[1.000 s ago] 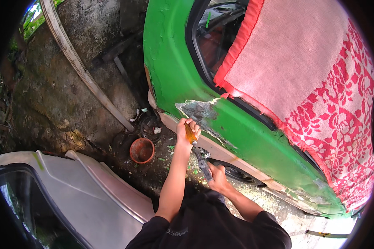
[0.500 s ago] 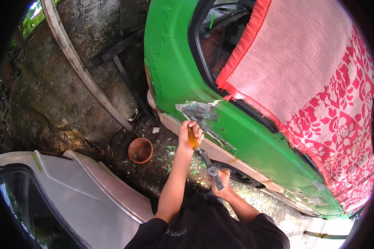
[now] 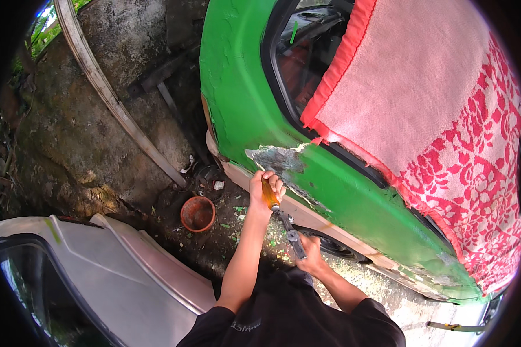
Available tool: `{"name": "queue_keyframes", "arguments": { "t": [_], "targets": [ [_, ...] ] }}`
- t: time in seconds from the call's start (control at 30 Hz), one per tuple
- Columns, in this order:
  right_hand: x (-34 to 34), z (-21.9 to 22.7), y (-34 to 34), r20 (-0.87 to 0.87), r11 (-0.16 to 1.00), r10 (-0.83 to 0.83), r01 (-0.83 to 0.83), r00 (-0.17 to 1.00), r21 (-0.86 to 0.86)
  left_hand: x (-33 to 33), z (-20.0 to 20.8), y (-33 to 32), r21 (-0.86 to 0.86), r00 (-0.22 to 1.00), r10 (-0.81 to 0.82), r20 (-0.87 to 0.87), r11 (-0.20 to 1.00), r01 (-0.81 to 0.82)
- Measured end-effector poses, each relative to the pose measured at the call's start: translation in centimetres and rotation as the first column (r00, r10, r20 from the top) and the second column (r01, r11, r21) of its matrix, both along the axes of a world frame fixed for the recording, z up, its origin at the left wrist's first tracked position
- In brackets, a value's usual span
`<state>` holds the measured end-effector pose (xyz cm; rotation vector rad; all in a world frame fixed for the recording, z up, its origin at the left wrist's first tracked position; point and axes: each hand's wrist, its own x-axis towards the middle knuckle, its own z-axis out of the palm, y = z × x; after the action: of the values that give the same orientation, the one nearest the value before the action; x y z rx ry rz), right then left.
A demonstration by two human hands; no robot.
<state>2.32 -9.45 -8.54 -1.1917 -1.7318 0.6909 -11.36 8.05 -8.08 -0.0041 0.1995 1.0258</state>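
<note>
Two forearms point(image 3: 246, 248) angle upward. The left hand point(image 3: 258, 189) is clenched round a translucent amber handle point(image 3: 268, 195) with a metal cap point(image 3: 275, 207), its long axis slanting down rightward, near the scraped patch point(image 3: 281, 159) on the green car point(image 3: 243, 110). The right hand point(image 3: 311, 255), lower, grasps a grey metal tool point(image 3: 296, 243), slanting likewise, its upper end near the cap.

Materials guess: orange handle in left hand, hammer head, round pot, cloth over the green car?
Orange handle: probably plastic, glossy, looks translucent. Hammer head: likely steel, dull grey, scuffed-looking. Pot: matte reddish-brown, terracotta or plastic; can't tell which. Cloth: towel-like fabric, soft matte surface, red floral pattern, red edging.
</note>
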Motion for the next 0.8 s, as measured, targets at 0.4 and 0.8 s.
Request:
{"name": "queue_keyframes", "arguments": {
  "t": [0.4,0.8],
  "targets": [
    [-0.3,1.9,1.5,0.057,0.988,0.019,-0.010,0.998,-0.156,-0.3,-0.5,0.5,-0.018,0.999,0.021,-0.037,1.000,-0.022],
    [0.0,-1.0,-1.0,-0.117,0.994,-0.046,0.034,0.992,-0.103,-0.2,1.9,-2.9,0.059,0.984,-0.084,-0.156,0.994,0.094]
  ]
}}
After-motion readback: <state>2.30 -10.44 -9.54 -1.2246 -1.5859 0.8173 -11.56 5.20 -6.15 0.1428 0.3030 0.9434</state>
